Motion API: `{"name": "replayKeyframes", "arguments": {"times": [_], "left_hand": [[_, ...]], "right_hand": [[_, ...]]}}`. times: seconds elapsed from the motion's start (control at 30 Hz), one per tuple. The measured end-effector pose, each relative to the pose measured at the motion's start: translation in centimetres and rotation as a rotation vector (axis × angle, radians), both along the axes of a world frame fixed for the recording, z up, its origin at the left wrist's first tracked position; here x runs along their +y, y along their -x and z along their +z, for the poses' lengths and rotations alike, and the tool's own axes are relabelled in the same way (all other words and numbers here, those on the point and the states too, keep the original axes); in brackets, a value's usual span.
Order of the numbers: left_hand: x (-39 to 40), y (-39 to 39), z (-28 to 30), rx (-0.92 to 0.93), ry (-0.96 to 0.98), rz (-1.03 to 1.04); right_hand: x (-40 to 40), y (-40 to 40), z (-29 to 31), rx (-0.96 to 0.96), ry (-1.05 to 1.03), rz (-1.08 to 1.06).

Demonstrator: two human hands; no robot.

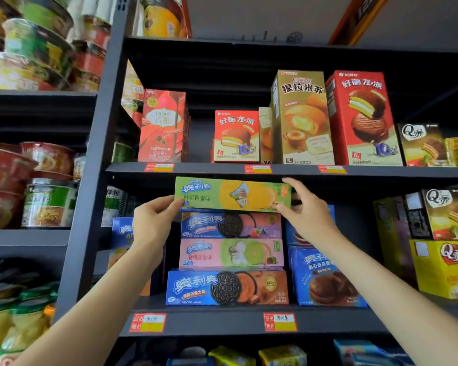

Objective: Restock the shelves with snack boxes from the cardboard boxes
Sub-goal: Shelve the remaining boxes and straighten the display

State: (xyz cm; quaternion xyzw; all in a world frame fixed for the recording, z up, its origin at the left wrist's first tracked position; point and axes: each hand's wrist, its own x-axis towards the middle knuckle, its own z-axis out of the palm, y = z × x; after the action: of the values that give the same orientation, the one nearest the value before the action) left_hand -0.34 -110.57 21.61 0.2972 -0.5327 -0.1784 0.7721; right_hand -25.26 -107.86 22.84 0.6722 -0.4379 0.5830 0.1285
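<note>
1. Holding the green snack box [232,194] at both ends, I am keeping it level on top of a stack on the middle shelf [249,322].
2. My left hand [154,220] is pinching the box's left end, thumb on the front face and fingers curled behind; that grip is narrow and closed around the box.
3. My right hand [306,210] is gripping the right end, fingers reaching over the top edge and thumb pressing the lower front corner.
4. The green box is lying flat on a purple cookie box [230,225], which is sitting on a pink cookie box [230,252], which is resting on a blue cookie box [226,287] at the bottom of the stack.
5. Just right of the stack, more blue boxes [325,278] are standing on the same shelf, and yellow boxes [442,268] are sitting farther right.
6. On the upper shelf [288,169], red pie boxes [362,120] and a tan cake box [302,117] are standing upright.
7. Instant noodle cups [37,48] are filling the shelving unit to the left.
</note>
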Motion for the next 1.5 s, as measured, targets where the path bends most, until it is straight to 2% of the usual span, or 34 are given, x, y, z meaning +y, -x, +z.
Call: {"name": "replayKeyframes", "arguments": {"times": [0.3, 0.63, 0.93, 1.2, 1.33, 1.43, 1.5], "left_hand": [[-2.2, 0.1, 0.1, -0.01, -0.002, 0.014], [-3.0, -0.2, 0.1, -0.005, -0.014, 0.056], [-4.3, 0.0, 0.3, -0.056, -0.067, 0.127], [-5.6, 0.2, 0.6, -0.028, -0.141, 0.108], [-6.1, 0.0, 1.3, -0.023, -0.155, 0.086], [-6.1, 0.3, 1.5, -0.03, -0.147, 0.178], [-5.7, 0.8, 1.2, -0.147, -0.081, 0.327]], "right_hand": [[-2.4, -0.5, 0.8, -0.162, -0.024, -0.019], [-2.8, -0.8, 1.0, -0.143, -0.013, -0.013], [-3.9, -0.4, 0.9, -0.121, -0.087, -0.038], [-4.8, -0.7, 1.7, -0.066, -0.155, -0.118], [-4.9, -0.9, 1.9, -0.108, -0.098, -0.156], [-5.2, -1.4, 1.2, -0.09, 0.006, -0.204], [-5.6, -1.6, 0.7, -0.011, 0.047, -0.255]]}}
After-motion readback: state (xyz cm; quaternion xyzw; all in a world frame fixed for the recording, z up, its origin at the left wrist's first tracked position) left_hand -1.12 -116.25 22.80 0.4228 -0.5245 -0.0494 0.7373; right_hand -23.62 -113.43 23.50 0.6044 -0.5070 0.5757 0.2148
